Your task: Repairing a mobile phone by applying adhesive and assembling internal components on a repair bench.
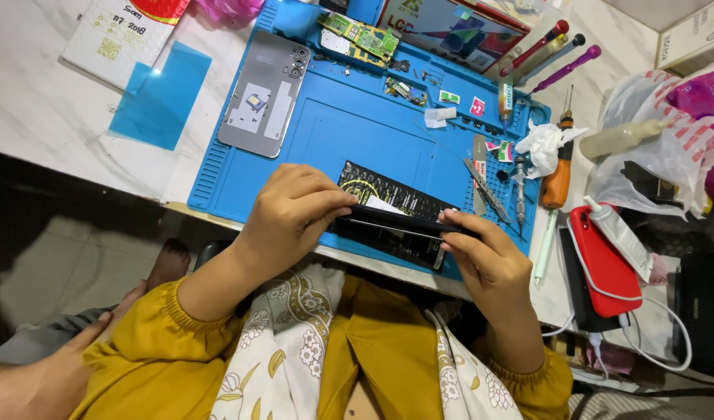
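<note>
Both my hands hold a dark, opened smartphone body (396, 222) edge-on above the near edge of a blue repair mat (349, 132). My left hand (295, 210) grips its left end from above, fingers curled over it. My right hand (481, 260) pinches its right end. Under the phone lies a black rectangular part with gold print (388, 194), flat on the mat. A silver phone back cover (267, 93) with camera holes rests at the mat's far left. A green circuit board (361, 35) lies at the mat's top.
Screwdrivers and pens (547, 50) lie at the mat's upper right, with an orange-handled driver (559, 175), tweezers (485, 187) and crumpled tissue (540, 144). A red phone with white cable (606, 257), a white tube, plastic bags (668, 132), and a blue film sheet (162, 93) surround the mat.
</note>
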